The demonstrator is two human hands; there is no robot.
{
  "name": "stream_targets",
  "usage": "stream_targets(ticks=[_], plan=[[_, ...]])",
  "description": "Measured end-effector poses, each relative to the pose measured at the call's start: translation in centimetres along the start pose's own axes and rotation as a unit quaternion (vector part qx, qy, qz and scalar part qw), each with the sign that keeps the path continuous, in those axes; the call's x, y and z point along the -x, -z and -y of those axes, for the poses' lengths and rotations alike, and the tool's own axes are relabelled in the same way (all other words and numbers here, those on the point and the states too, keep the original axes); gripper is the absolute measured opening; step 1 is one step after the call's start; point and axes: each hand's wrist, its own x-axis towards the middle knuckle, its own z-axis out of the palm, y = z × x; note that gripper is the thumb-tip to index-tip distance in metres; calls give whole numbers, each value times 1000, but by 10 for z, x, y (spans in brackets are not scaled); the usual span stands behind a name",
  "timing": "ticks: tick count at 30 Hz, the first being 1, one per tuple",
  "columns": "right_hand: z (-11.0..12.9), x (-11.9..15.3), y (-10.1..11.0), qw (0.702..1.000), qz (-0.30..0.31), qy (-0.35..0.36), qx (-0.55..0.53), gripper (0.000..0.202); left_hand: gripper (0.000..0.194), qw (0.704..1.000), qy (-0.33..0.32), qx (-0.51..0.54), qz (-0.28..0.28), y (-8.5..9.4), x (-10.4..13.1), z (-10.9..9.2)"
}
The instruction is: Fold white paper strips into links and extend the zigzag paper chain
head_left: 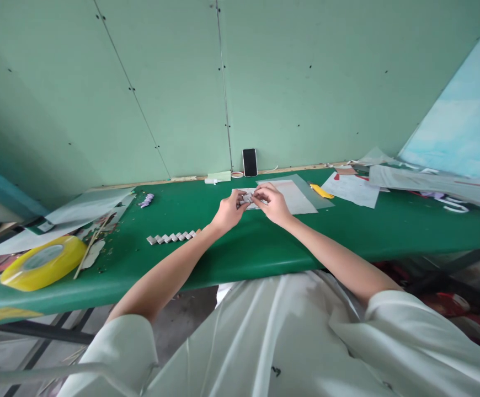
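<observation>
Near the middle of the green table point(223, 256), my left hand point(228, 212) and my right hand point(273, 204) meet over a white sheet. Between their fingertips is a small greyish-white piece point(246, 198), pinched from both sides. Its exact shape is too small to tell. A larger white paper point(298, 197) lies beside and behind my right hand. Left of my left forearm runs a slanted row of small greyish blocks point(174, 237), its right end next to the arm.
A black phone point(250, 162) leans against the green wall. Yellow tape point(43, 263), sticks and scraps lie at left, with small purple pieces point(146, 200) behind the row. A yellow cutter point(321, 191) and loose papers point(353, 187) are at right.
</observation>
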Motion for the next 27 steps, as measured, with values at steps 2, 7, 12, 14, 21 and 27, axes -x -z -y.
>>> stream_targets(ticks=[2, 7, 12, 14, 21, 27], plan=[[0, -1, 3, 1000, 3, -2, 1, 39, 30, 1000, -4, 12, -3, 1, 0, 0], [1, -2, 11, 997, 60, -33, -26, 40, 26, 999, -26, -15, -11, 5, 2, -2], [3, 0, 13, 996, 58, -44, -53, 40, 20, 997, -52, -46, -17, 6, 3, -6], [4, 1, 12, 997, 52, -37, -41, 41, 18, 997, -54, -50, -14, 6, 4, -6], [4, 1, 11, 997, 55, -28, -35, 39, 16, 996, -63, -55, -11, 6, 5, -7], [6, 1, 11, 998, 56, -27, -20, 42, 22, 997, -55, -53, -3, 6, 6, -7]])
